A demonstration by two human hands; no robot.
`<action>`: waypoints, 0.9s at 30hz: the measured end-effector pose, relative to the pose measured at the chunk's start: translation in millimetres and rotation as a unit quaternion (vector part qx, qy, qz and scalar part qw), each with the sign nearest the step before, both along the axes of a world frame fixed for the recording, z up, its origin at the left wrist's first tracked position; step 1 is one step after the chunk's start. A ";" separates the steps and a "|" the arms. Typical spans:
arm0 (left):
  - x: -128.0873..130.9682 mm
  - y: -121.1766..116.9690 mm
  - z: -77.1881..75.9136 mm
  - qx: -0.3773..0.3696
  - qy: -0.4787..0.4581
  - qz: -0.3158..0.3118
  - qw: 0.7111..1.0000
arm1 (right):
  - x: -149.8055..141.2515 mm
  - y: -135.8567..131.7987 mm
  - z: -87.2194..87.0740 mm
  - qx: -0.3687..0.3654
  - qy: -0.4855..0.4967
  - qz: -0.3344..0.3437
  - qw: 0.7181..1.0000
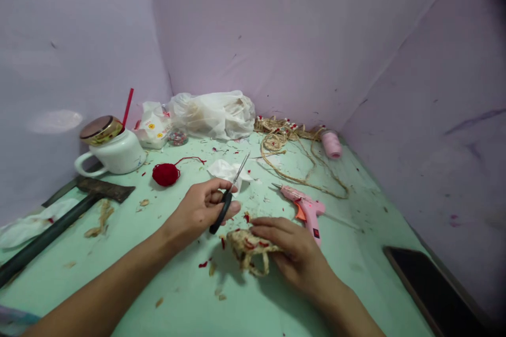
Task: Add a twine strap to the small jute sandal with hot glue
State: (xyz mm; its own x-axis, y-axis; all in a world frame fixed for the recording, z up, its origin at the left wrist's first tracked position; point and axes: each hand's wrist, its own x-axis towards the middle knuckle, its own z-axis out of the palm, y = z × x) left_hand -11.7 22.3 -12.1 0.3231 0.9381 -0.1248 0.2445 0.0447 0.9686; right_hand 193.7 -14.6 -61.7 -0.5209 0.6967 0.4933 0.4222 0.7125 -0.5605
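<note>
Scissors point(226, 204): in left hand point(201, 204), fingers curled around black handles; slim blades point away from the person.
Twine piece point(237, 245): tan, red bits on upper face, loop hanging at near edge; located below and right of scissors, over desk point(190, 300); contact with surface cannot be told.
Right hand point(298, 250): fingers grasping twine piece at its right side, laid across the top.
Glue gun point(302, 201): pink, orange trigger, lying just beyond right hand.
Yarn ball point(166, 174): red, loose tail trailing right, well apart from both hands.
Tissue point(223, 169): white, crumpled, behind scissors.
Twine coil point(273, 142): far side, near pink spool point(331, 145).
</note>
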 end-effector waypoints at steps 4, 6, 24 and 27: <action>-15.1 -7.2 19.6 0.137 0.154 -0.106 0.973 | 20.0 8.4 8.2 0.063 0.021 -0.080 0.995; -20.5 -12.3 28.0 0.220 0.238 -0.147 0.935 | 27.2 10.9 11.8 0.081 0.016 -0.120 0.989; -0.8 -28.6 17.4 0.300 0.419 -0.232 0.825 | 11.7 2.9 14.1 0.158 -0.050 -0.175 0.970; -1.3 -29.7 18.1 0.281 0.421 -0.242 0.828 | 10.3 2.4 13.6 0.168 -0.050 -0.180 0.968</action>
